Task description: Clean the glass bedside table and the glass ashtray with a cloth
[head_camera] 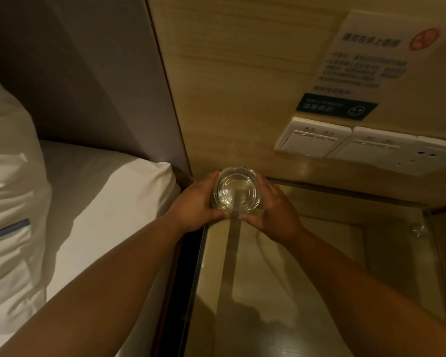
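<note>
Glass desk (268,292) beside the bed (93,202), clear glass ashtray (236,193) at its far corner by the wall, my left hand (196,206) and right hand (273,213) cupping it, fingers (264,184) wrapped around its sides, ashtray perhaps lifted, hard to tell.

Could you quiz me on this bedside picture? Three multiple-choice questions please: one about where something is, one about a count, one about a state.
1. Where is the ashtray?
A. on the bed
B. at the table's far corner by the wall
C. on the floor

2. How many hands touch the ashtray?
A. none
B. one
C. two

3. What is in the ashtray?
A. it looks empty
B. cigarette ends
C. a folded cloth

Answers:
1 B: it sits on the glass table just below the wood wall.
2 C: the left hand and right hand cup its sides.
3 A: the clear glass shows nothing inside.
</note>
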